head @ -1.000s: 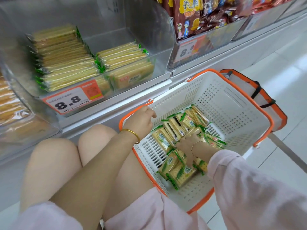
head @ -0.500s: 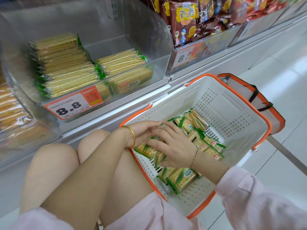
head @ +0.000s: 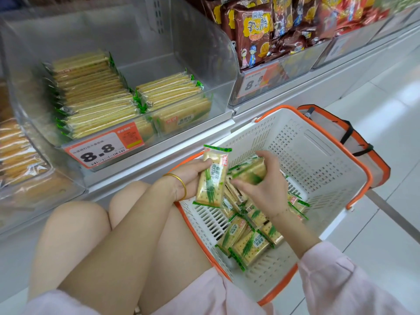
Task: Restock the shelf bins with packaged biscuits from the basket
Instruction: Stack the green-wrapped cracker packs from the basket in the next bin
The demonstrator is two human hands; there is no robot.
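The left hand (head: 193,176), a gold bangle (head: 178,184) on its wrist, was closed on one biscuit packet (head: 212,178), held upright over the basket's near-left rim with its green-trimmed top end pointing toward the shelf. The right hand (head: 266,189) was curled around a second biscuit packet (head: 250,172), blurred, held just above the pile and beside the first one; whether the two packets touched could not be told. Below both hands the white basket (head: 318,160) with orange rim stood on the floor (head: 386,223) against the person's knees, and the loose biscuit packets (head: 245,244) lay heaped along its near-left side, while its far-right part was bare grid. On the shelf (head: 159,155) above the basket's far-left corner sat a clear plastic bin (head: 204,64) bearing an orange price tag (head: 104,147) reading 8.8 on its front edge. In that bin a tall stack of biscuits (head: 91,96) filled the left side and a lower stack (head: 175,96) lay to its right, with bare room behind and at the bin's right wall. The neighbouring bin (head: 284,76) to the right held brown snack bags (head: 256,35).
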